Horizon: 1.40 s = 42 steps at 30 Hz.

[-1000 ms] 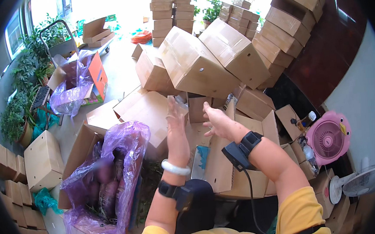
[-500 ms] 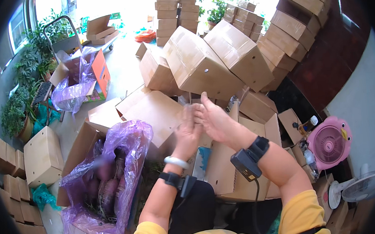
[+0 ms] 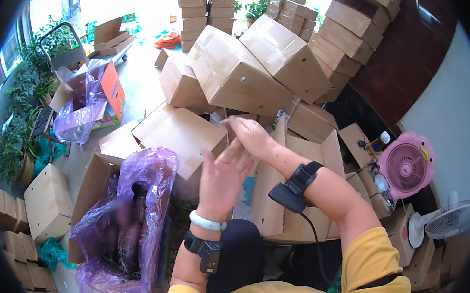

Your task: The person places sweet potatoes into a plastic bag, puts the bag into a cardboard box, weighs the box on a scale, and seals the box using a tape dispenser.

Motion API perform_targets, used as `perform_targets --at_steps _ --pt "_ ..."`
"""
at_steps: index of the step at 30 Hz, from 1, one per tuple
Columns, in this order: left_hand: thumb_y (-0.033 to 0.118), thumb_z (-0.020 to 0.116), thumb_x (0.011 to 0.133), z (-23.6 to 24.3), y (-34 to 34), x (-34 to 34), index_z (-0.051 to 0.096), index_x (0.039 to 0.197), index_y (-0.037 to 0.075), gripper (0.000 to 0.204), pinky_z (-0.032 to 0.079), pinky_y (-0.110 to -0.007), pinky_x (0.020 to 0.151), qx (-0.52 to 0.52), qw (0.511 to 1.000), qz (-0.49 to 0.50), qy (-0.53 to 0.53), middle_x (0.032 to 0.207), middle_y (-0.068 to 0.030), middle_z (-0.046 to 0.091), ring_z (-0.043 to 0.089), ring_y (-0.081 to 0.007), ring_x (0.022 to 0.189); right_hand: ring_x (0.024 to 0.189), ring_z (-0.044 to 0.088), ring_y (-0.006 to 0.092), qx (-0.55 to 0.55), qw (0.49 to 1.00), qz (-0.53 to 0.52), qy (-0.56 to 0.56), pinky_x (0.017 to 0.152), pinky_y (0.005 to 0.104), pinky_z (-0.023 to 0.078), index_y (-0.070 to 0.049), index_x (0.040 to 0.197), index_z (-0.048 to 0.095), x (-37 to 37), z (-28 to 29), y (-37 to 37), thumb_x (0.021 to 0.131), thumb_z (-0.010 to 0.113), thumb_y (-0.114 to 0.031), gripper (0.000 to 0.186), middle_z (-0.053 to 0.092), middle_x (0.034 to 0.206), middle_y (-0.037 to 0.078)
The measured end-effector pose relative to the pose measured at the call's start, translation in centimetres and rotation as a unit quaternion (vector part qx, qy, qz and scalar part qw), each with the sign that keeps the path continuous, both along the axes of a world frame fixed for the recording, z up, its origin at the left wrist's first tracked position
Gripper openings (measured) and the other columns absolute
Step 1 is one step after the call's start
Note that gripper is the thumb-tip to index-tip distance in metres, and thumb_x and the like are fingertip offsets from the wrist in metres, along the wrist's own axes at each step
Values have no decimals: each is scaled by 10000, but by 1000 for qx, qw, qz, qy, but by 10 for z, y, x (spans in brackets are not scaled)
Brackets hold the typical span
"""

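My left hand (image 3: 221,177) is turned palm up with fingers stretched out, holding nothing. My right hand (image 3: 249,137) lies over or against the left's fingertips, its fingers extended; I cannot tell exactly where they touch. Both are above open cardboard boxes (image 3: 311,152) in front of me. To the left of my left hand, a box lined with crumpled purple plastic (image 3: 157,163) holds several long purple vegetables or roots (image 3: 127,246), part blurred and part hidden by the plastic. A pale cardboard flap (image 3: 174,134) lies behind my hands.
Large cartons (image 3: 230,76) and tall box stacks (image 3: 346,24) fill the back. At left stand plants (image 3: 11,140), a trolley (image 3: 45,48), an orange box (image 3: 111,90) and small cartons (image 3: 48,203). At right are a pink fan (image 3: 408,164) and a white fan (image 3: 450,218).
My hands were apart a second ago and have come together. My left hand has turned palm up and come nearer, while my right hand has moved left across its fingers.
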<state>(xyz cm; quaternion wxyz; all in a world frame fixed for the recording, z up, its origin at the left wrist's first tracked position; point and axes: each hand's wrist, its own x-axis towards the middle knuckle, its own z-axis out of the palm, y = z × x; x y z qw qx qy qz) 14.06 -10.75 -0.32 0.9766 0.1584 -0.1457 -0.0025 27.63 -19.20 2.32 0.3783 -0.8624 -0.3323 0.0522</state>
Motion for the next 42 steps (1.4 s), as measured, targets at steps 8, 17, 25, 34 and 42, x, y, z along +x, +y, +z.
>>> perform_targets --at_steps 8,17,25,34,42 --pt "386 642 786 -26 6 30 239 1481 184 828 31 -583 1106 723 488 464 -155 1540 -130 179 123 -374 1418 1122 531 286 355 707 51 610 981 410 413 2 1277 437 -38 7 7 933 299 -622 726 555 1200 181" --pt "308 636 839 -61 42 35 407 1403 124 636 232 -532 1088 781 494 360 124 1431 -199 371 303 -394 1343 1238 450 244 284 860 52 421 1026 387 351 -12 1335 441 -44 20 -22 929 378 -604 720 524 1292 122" --pt "245 338 1017 -12 -6 6 390 1333 30 386 367 -370 1032 135 987 39 82 1348 -93 447 457 -220 1219 1250 452 275 86 975 122 -165 1122 465 144 -68 1158 622 -48 7 4 952 406 -297 377 585 1246 85" --pt "428 338 996 20 -23 -4 247 1444 -5 630 228 -417 1117 312 922 227 -24 1466 -110 329 301 -252 1366 971 556 164 257 886 -82 377 832 326 457 -42 1180 540 -31 1 -21 952 484 -261 322 596 1074 64" --pt "247 517 887 -40 5 43 438 1318 -21 514 359 -367 1029 647 710 273 58 1245 -214 534 548 -332 1125 1023 577 247 332 783 -17 526 824 380 501 -47 1212 468 -55 16 -80 947 512 -248 335 566 1064 116"
